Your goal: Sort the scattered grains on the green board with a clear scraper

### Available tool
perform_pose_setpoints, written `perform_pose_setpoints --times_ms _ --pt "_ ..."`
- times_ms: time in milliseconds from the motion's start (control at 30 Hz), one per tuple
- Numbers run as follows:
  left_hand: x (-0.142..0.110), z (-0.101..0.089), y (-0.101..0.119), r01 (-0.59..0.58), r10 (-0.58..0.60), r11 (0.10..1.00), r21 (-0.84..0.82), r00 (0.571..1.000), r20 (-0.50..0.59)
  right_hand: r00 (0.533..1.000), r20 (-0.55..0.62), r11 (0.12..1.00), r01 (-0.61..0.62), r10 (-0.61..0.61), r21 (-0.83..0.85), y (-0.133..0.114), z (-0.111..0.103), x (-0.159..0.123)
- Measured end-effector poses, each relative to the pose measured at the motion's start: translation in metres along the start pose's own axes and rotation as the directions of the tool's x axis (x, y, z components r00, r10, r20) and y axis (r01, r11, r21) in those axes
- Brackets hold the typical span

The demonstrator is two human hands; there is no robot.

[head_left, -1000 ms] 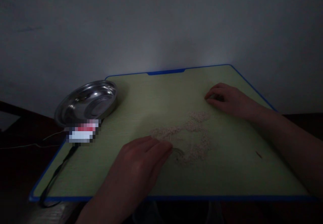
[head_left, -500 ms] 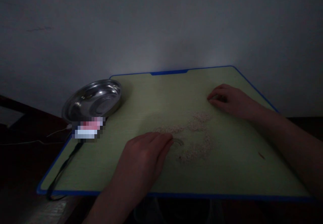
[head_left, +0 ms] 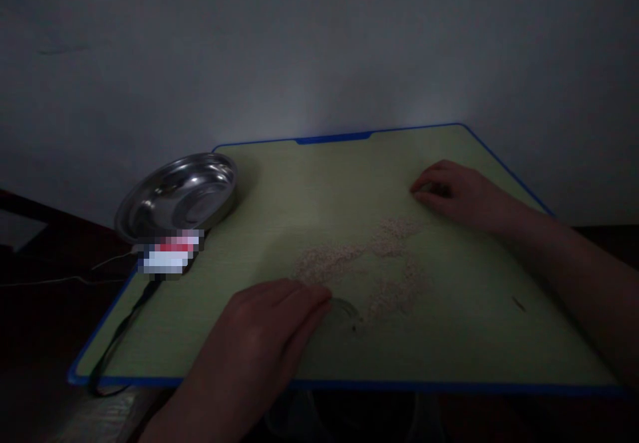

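Note:
The scene is dim. A green table with a blue rim carries a thin spread of pale grains near its middle. My left hand lies palm down at the near side, fingers together and stretched flat, their tips at the near left edge of the grains beside a swept bare arc. My right hand rests at the far right of the table, fingers curled down onto the surface just beyond the grains; I cannot make out anything under them.
A shiny steel bowl sits on the table's far left corner. In front of it lies a small blurred red and white object, with a dark cord running to the near left edge. A grey wall stands behind.
My left hand has slid back toward me, leaving a bare arc in the grains. The right hand has hardly moved. The view has shifted a little.

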State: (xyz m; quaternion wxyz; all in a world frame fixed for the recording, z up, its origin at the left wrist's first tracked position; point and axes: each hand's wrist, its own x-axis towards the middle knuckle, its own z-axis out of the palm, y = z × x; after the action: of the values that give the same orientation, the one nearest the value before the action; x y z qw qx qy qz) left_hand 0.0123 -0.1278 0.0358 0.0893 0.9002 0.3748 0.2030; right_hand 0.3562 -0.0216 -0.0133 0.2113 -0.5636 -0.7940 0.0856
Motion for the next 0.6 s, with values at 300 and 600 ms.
perform_pose_setpoints --times_ms 300,600 --pt "-0.027 0.013 0.026 0.047 -0.048 0.998 -0.044 0.999 -0.023 1.0 0.016 1.0 -0.019 0.019 0.007 0.002 0.0 0.0" --pt "-0.03 0.012 0.009 0.09 -0.075 0.989 0.114 0.988 -0.132 1.0 0.021 1.0 -0.018 0.018 -0.007 0.001 -0.001 0.002"
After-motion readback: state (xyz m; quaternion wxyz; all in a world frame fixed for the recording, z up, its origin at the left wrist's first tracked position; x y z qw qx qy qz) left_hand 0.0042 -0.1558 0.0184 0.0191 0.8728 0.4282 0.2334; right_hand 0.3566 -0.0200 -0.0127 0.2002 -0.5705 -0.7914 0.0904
